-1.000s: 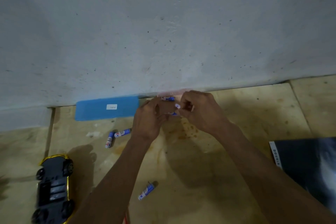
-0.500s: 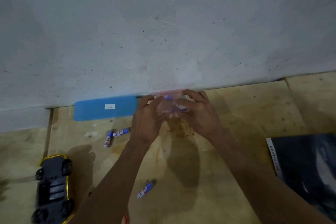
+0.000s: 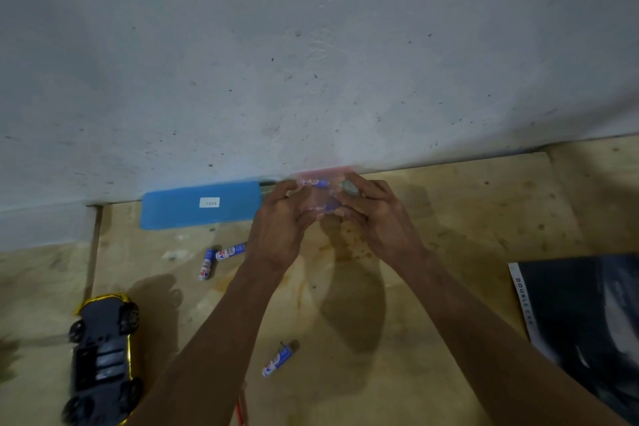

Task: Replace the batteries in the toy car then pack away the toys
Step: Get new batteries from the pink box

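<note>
At far wall: left hand (image 3: 281,228) & right hand (image 3: 377,218), both grips curled on clear battery pack (image 3: 320,194).
Toy car (image 3: 102,361) upside down, near left on floor; 3 loose batts (image 3: 207,263) nearby.

Dim, soft shadows below, wide-angle edges bent.

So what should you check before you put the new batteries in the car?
1. Pack in hand: ok. The left hand and right hand both hold the clear battery pack.
2. A battery free of the pack: cannot tell, the wrap is blurred.
3. Toy car belly-up: ok, wheels point up.
4. Battery slot open and empty: cannot tell, too dark.
5. Loose batteries kept apart from new ones: not ok. Two lie by the blue case, one lies nearer.
</note>
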